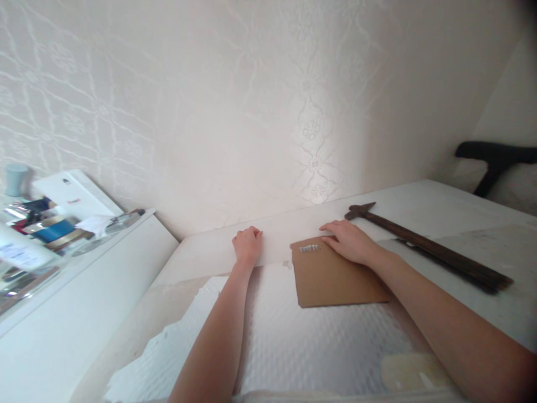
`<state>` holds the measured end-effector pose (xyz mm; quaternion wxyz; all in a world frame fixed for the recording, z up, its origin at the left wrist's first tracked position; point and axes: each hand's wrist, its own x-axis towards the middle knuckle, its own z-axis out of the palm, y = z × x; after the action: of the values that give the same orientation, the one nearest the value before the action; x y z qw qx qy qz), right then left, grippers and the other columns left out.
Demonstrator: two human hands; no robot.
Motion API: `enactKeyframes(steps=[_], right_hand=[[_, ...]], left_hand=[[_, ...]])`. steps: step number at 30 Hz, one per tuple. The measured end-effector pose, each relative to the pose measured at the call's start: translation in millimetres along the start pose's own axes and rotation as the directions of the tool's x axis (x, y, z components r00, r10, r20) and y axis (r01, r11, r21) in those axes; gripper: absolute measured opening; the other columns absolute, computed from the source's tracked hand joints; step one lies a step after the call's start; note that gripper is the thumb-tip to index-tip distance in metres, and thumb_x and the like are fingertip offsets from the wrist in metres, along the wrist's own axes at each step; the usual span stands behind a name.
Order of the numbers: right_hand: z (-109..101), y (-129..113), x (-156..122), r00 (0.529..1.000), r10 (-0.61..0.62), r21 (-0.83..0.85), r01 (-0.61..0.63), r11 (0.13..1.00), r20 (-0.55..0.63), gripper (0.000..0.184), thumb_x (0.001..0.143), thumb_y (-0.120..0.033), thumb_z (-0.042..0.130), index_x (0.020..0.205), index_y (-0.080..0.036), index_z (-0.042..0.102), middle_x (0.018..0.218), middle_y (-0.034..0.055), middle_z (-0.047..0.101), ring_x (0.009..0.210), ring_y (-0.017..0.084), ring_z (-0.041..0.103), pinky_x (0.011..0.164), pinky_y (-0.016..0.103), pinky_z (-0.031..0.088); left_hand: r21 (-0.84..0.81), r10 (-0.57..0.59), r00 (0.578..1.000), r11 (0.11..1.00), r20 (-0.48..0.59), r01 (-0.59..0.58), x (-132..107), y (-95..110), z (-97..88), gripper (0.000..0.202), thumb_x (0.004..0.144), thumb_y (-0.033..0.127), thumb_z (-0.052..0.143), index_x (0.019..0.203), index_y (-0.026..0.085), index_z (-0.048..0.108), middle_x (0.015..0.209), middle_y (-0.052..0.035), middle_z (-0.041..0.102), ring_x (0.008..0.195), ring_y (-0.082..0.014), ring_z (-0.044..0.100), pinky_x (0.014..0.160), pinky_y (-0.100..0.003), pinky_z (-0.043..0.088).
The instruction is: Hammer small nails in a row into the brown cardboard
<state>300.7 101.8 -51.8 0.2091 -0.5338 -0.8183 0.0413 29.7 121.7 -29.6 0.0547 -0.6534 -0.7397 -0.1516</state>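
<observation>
My left hand (247, 245) rests on the white tabletop with its fingers curled in. What is inside the curl, if anything, is hidden. To its right lies a square piece of brown cardboard (335, 282). A short row of small silvery pieces (309, 248), too small to name surely, sits near the cardboard's far left corner. My right hand (350, 242) lies over the cardboard's far right edge, fingers stretched and slightly apart. Just beyond that hand is a hammer (432, 244) with a dark metal head and a long brown handle, lying flat on the table.
The white table (403, 201) meets a patterned wall (251, 112) at the back. Textured, peeling sheeting (319, 347) covers its near part. At left, a white cabinet (100, 296) carries a white box (78, 193) and assorted clutter. A black armrest (495, 151) stands at far right.
</observation>
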Motion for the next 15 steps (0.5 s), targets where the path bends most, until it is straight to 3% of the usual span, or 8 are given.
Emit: enactKeyframes(steps=[8,15], right_hand=[[-2,-1,0,1.000,0.004,-0.003,-0.004,1.000,0.021,0.031,0.090,-0.026,0.047,0.114,-0.013,0.062,0.115,0.0128,0.063,0.108,0.026,0.054,0.097,0.039,0.039],[-1,-1,0,1.000,-0.002,-0.014,0.002,1.000,0.021,0.031,0.090,-0.025,0.046,0.114,-0.014,0.062,0.114,0.0131,0.064,0.107,0.026,0.055,0.095,0.039,0.040]], left_hand=[[-0.255,0.059,0.998,0.965,-0.021,-0.063,-2,16,0.2,0.022,0.088,0.034,0.053,0.088,0.020,0.071,0.093,-0.0046,0.072,0.093,-0.0206,0.063,0.086,-0.031,0.044],[-0.562,0.170,0.979,0.802,-0.111,-0.203,-22,56,1.3,0.011,0.082,0.025,0.060,0.084,0.021,0.071,0.090,0.0010,0.073,0.090,-0.0150,0.062,0.091,-0.028,0.044]])
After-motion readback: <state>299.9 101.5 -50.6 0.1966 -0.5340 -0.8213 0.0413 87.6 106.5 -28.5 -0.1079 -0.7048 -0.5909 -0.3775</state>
